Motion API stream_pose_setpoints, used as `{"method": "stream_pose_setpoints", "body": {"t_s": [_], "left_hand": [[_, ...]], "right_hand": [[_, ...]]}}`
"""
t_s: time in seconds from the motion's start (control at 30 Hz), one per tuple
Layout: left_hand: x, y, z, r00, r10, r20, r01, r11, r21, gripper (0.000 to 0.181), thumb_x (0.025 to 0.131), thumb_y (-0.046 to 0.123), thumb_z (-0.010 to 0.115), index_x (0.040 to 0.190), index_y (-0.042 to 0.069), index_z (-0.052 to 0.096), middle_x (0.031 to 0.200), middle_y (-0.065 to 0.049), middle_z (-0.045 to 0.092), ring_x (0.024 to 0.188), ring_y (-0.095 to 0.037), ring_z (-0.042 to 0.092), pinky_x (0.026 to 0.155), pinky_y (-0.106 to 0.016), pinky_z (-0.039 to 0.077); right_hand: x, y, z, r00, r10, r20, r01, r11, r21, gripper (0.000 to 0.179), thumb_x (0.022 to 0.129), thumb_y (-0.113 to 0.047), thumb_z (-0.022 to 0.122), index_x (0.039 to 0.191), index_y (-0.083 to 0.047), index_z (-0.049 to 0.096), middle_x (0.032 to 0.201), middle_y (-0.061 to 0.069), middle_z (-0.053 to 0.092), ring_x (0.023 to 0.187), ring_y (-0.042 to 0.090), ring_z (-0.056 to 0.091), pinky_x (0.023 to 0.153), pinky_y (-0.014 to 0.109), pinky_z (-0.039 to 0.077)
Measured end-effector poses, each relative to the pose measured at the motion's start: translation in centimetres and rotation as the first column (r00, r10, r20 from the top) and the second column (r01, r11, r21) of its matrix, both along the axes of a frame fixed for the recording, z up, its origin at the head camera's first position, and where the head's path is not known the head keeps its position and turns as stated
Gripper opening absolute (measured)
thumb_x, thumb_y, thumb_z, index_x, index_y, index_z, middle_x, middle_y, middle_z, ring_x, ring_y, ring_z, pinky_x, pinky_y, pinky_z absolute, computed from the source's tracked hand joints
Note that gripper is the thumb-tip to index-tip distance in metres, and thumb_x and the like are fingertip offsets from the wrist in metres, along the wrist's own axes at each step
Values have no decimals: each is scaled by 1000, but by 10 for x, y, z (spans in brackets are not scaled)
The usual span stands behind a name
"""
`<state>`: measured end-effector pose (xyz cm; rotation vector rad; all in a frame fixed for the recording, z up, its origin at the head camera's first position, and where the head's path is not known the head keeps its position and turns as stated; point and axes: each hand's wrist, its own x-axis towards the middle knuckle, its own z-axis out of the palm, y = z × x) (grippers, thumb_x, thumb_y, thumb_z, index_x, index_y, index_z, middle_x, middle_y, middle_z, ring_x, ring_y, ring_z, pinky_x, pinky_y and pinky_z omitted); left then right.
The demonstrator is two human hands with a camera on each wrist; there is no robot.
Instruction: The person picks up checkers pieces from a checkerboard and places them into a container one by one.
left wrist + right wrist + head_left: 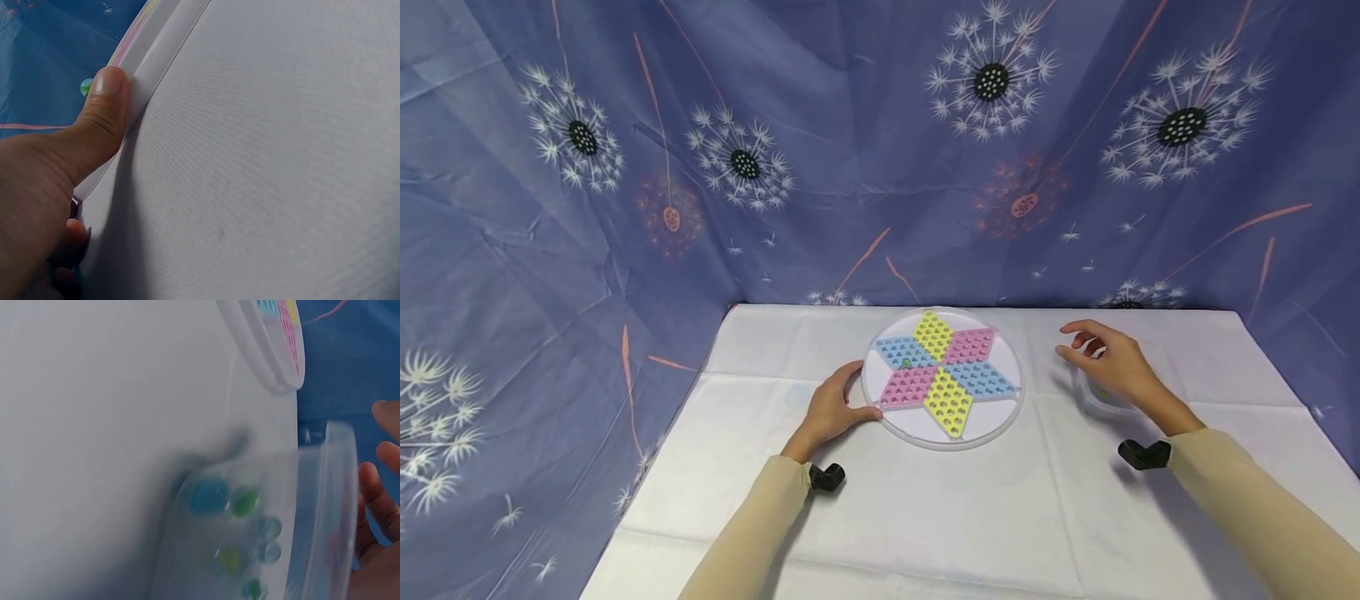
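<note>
A round white Chinese checkers board (992,422) with a pink, yellow and blue star of holes lies on the white-covered table. One green marble (906,363) sits in its left blue section; it also shows beyond the thumb in the left wrist view. My left hand (831,406) grips the board's left rim, its thumb (106,109) on the rim and the fingers partly hidden. Above a clear plastic container (337,506) my right hand (1112,362) hovers with fingers loosely bent and apart, nothing visible between them. Several blue and green marbles (245,501) lie in the container.
White cloth (955,517) covers the table. A blue curtain (865,150) with dandelion prints hangs behind it and along the left side. Black devices are strapped at both wrists, below the beige sleeves (748,517).
</note>
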<state>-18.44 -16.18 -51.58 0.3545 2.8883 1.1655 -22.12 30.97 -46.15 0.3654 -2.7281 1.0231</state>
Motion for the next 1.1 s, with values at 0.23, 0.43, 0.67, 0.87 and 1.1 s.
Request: {"method": "stream_pose_setpoints", "body": {"t_s": [0.23, 0.43, 0.67, 0.87, 1.1], "left_hand": [[-1, 0, -1, 1000, -5, -3, 5, 1000, -1, 98, 74, 37, 94, 155, 10, 45, 101, -6, 60, 77, -15, 49, 74, -33, 44], [-1, -1, -1, 1000, -1, 5, 1, 1000, 1, 98, 74, 37, 94, 155, 11, 44, 99, -6, 60, 77, -16, 48, 74, -33, 43], [-1, -1, 0, 1000, -12, 1, 12, 1000, -2, 99, 74, 38, 94, 155, 10, 44, 87, -5, 53, 73, -15, 44, 70, -31, 40], [-1, -1, 0, 1000, -14, 6, 14, 1000, -4, 99, 74, 38, 94, 155, 10, 44, 88, -6, 54, 73, -15, 44, 70, -31, 39], [-1, -1, 0, 1000, -7, 4, 7, 1000, -5, 99, 74, 37, 94, 155, 10, 44, 89, -7, 55, 74, -16, 45, 71, -32, 40]], "right_hand": [[-11, -28, 6, 999, 43, -21, -42, 999, 21, 37, 95, -32, 76, 125, -12, 69, 96, 8, 65, 85, 24, 58, 70, 36, 46], [-21, -54, 10, 995, 98, -25, -98, 995, -11, 36, 95, -31, 77, 124, -11, 70, 96, 10, 65, 84, 24, 58, 73, 42, 46], [-33, -88, 9, 981, 195, -24, -195, 981, -22, 33, 93, -26, 79, 122, -13, 70, 94, 6, 65, 81, 22, 61, 71, 38, 48], [-40, -116, 8, 965, 261, 5, -260, 964, -62, 34, 92, -22, 80, 123, -13, 70, 94, 6, 64, 81, 22, 60, 72, 39, 49], [-46, -147, 3, 946, 319, 47, -314, 945, -93, 38, 91, -21, 80, 126, -8, 69, 94, 6, 64, 81, 22, 59, 70, 36, 49]]}}
